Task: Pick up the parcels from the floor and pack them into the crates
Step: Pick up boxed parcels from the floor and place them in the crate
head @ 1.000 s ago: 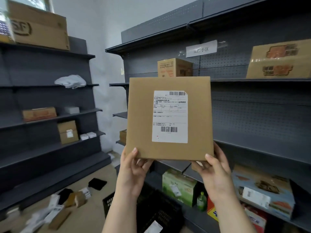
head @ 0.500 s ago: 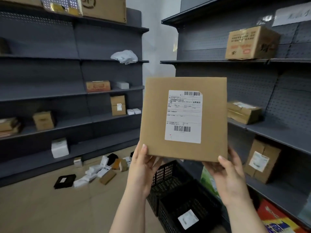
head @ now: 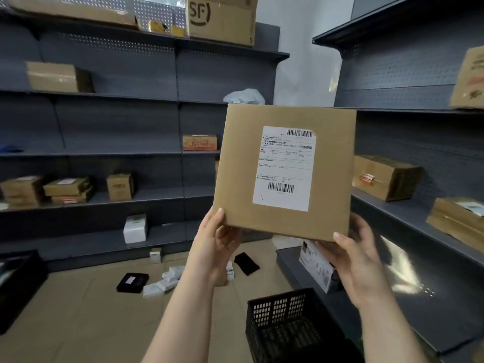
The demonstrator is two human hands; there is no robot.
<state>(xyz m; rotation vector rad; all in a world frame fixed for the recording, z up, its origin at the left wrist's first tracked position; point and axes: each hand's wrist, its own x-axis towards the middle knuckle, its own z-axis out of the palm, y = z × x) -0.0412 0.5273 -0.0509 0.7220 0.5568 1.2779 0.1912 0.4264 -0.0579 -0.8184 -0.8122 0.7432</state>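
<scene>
I hold a flat brown cardboard parcel (head: 241, 179) upright at chest height, its white shipping label facing me. My left hand (head: 214, 244) grips its lower left corner, thumb on the front face. My right hand (head: 353, 255) grips the lower right corner the same way. Below the parcel stands a black plastic crate (head: 285, 320) on the floor. Further back on the floor lie several small parcels: a black flat one (head: 132, 282), white boxes (head: 163, 282) and a black pouch (head: 246, 263).
Grey metal shelves line the left wall (head: 117, 153) and the right side (head: 419, 218), holding cardboard boxes. Another dark crate (head: 18, 286) sits at the far left. A white labelled box (head: 318, 268) rests on the low right shelf. Brown cardboard sheets cover the floor.
The view has swung left, away from the right shelves toward the left wall. The parcel stays upright in both hands. The crate now shows lower in the view.
</scene>
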